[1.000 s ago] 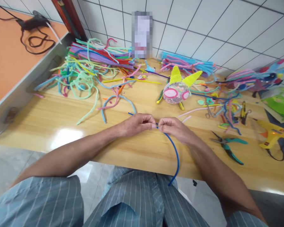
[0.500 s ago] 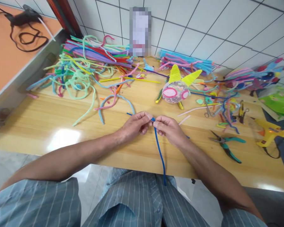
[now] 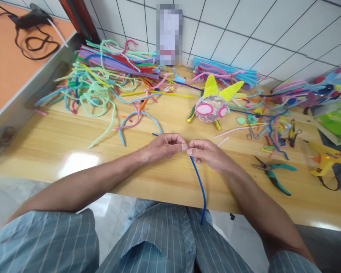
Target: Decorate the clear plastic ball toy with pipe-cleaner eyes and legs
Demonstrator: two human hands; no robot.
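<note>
A blue pipe cleaner runs from between my fingertips down past the table's front edge. My right hand pinches it near its upper part. Fingertip to fingertip with it, my left hand is also closed in a pinch on the pipe cleaner, whose gripped part is hidden by the fingers. A short blue end pokes out behind my left hand. Beyond the hands stands a clear round figure with yellow ears, pink-ringed ovals and yellow-tipped legs.
Bundled and loose pipe cleaners crowd the table's back left, with another bundle behind the figure. To the right lie teal-handled pliers, small scissors and a yellow glue gun. A blurred upright panel leans on the tiled wall.
My fingertips have come together over the blue knotted part, which is now covered. The hanging length of pipe cleaner has swung slightly right.
</note>
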